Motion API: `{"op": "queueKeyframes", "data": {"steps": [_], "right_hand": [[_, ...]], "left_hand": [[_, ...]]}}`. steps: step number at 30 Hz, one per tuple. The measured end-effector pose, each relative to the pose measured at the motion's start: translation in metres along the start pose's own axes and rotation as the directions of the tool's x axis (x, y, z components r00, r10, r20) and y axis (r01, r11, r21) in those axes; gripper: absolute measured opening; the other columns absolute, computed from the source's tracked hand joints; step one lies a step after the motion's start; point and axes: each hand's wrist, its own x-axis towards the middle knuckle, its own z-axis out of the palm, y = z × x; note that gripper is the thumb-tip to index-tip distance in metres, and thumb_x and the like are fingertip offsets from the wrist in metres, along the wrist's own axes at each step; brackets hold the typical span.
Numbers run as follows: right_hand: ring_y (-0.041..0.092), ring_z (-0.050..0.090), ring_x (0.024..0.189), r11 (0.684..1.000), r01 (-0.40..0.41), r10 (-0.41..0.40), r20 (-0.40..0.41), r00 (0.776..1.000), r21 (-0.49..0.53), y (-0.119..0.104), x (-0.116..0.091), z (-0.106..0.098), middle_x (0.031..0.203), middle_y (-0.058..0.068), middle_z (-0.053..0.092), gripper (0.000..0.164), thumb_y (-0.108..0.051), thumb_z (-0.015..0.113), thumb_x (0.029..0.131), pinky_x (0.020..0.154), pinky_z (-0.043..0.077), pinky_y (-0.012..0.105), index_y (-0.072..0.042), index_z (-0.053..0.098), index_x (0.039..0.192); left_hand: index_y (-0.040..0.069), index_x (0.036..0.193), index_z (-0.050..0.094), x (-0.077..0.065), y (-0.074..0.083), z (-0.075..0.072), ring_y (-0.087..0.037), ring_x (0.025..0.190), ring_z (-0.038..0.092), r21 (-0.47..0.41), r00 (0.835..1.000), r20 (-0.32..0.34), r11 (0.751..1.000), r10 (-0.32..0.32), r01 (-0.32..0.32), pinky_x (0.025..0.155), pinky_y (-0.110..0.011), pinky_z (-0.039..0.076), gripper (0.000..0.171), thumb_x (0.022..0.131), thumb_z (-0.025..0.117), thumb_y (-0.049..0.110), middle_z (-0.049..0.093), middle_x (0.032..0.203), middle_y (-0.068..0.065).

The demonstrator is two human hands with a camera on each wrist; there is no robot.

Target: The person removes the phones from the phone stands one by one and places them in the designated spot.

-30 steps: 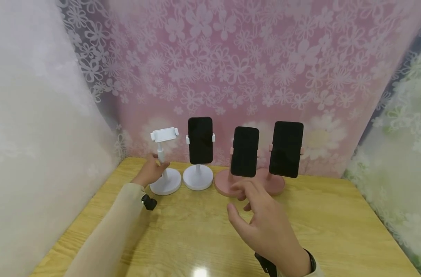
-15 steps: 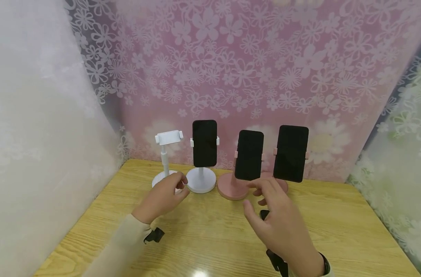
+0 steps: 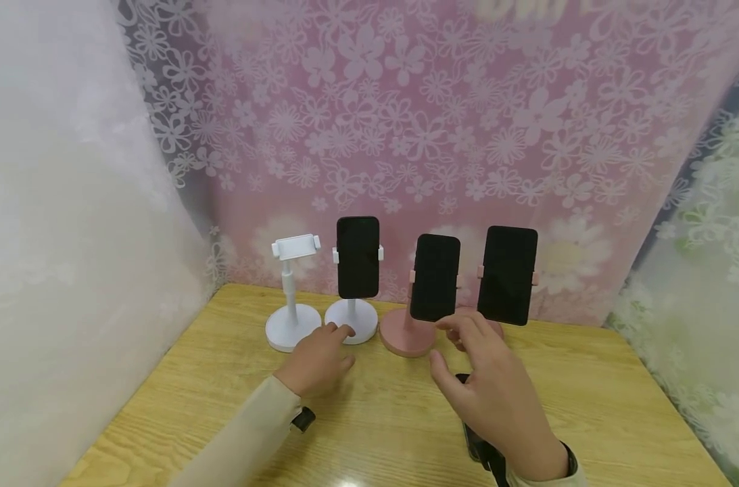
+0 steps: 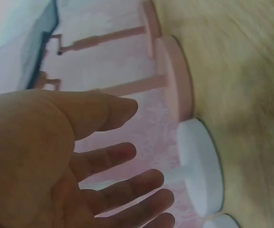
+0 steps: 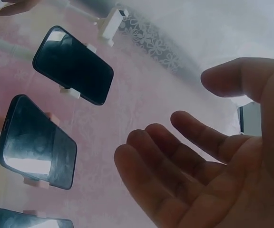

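Note:
My left hand [image 3: 319,360] hovers in front of the second white phone stand's base [image 3: 366,323], fingers loosely extended; the left wrist view shows nothing in its grasp. That stand clamps a black phone [image 3: 358,257] upright. To its left stands a white phone stand [image 3: 289,284] with a bare clamp. My right hand [image 3: 493,392] hangs over the table with relaxed, slightly bent fingers, holding nothing. Beyond it are two pink stands, the nearer base [image 3: 406,333] in plain view, carrying a phone [image 3: 435,277] and a larger phone [image 3: 508,274]. My right hand partly hides the farther pink base.
The stands line the back of a wooden table [image 3: 253,406], before a pink flowered curtain [image 3: 406,135]. Pale curtains [image 3: 89,237] hang at both sides. A dark flat object [image 3: 470,443] lies partly hidden beneath my right wrist.
My left hand has left the leftmost white stand and moved right and nearer, to the second white stand's base. The right hand shifted slightly right, then stayed about still. The stands keep their places.

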Motion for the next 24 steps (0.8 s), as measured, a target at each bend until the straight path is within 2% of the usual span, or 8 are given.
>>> {"op": "queueKeyframes", "data": {"steps": [6,8,12,15,17,21,24], "right_hand": [[0.012,0.065,0.101,1.000,-0.026,0.026,0.031,0.999,0.004,0.007,0.000,-0.001,0.117,-0.005,0.063,0.025,-0.014,0.074,0.091,0.082,0.058,0.040,-0.014,0.066,0.115],[0.014,0.067,0.103,0.999,-0.032,0.031,0.042,0.999,0.013,0.008,0.000,-0.001,0.117,-0.004,0.063,0.026,-0.014,0.074,0.092,0.084,0.058,0.041,-0.014,0.065,0.116],[0.014,0.067,0.103,0.999,-0.031,0.031,0.049,0.998,0.017,0.010,0.000,-0.001,0.117,-0.004,0.062,0.027,-0.016,0.075,0.092,0.084,0.059,0.041,-0.014,0.065,0.117],[0.013,0.064,0.102,1.000,-0.025,0.024,0.047,0.999,0.015,0.011,0.001,0.000,0.116,-0.005,0.062,0.026,-0.017,0.075,0.092,0.084,0.058,0.040,-0.015,0.066,0.116],[0.012,0.063,0.102,1.000,-0.024,0.023,0.048,0.999,0.013,0.011,0.002,0.000,0.115,-0.006,0.062,0.026,-0.018,0.075,0.092,0.084,0.058,0.039,-0.015,0.066,0.116],[0.011,0.063,0.102,1.000,-0.026,0.025,0.061,0.998,0.016,0.012,0.003,-0.002,0.115,-0.005,0.063,0.027,-0.020,0.076,0.091,0.086,0.057,0.040,-0.015,0.066,0.116],[0.013,0.064,0.104,0.999,-0.030,0.028,0.074,0.997,0.023,0.012,0.003,-0.004,0.116,-0.005,0.063,0.030,-0.021,0.077,0.091,0.089,0.057,0.041,-0.016,0.066,0.118]], "left_hand": [[0.009,0.135,0.064,0.022,-0.004,0.018,-0.038,0.104,0.063,0.015,0.998,0.056,1.000,-0.018,0.018,0.085,-0.051,0.054,0.042,0.095,0.065,0.021,0.064,0.118,-0.017],[0.010,0.138,0.064,0.028,-0.007,0.026,-0.040,0.104,0.063,0.033,0.996,0.080,0.999,-0.043,0.041,0.084,-0.052,0.054,0.043,0.096,0.065,0.022,0.063,0.119,-0.018],[0.013,0.138,0.065,0.040,-0.012,0.038,-0.040,0.100,0.062,0.102,0.993,0.068,0.990,-0.100,0.093,0.078,-0.053,0.055,0.046,0.094,0.066,0.024,0.062,0.117,-0.019],[0.012,0.135,0.069,0.048,-0.011,0.041,-0.041,0.099,0.060,0.140,0.995,0.005,0.985,-0.100,0.098,0.076,-0.054,0.055,0.045,0.091,0.070,0.025,0.062,0.116,-0.022],[0.013,0.135,0.069,0.052,-0.008,0.040,-0.044,0.103,0.059,0.147,0.996,-0.006,0.985,-0.092,0.092,0.080,-0.056,0.054,0.047,0.092,0.071,0.030,0.063,0.120,-0.025],[0.014,0.138,0.067,0.060,-0.004,0.041,-0.048,0.107,0.059,0.143,0.995,0.044,0.986,-0.090,0.083,0.085,-0.059,0.053,0.051,0.093,0.071,0.037,0.061,0.127,-0.030],[0.014,0.135,0.068,0.065,-0.003,0.045,-0.046,0.104,0.059,0.173,0.993,0.063,0.981,-0.098,0.086,0.082,-0.058,0.053,0.051,0.091,0.071,0.039,0.062,0.124,-0.029]]}}
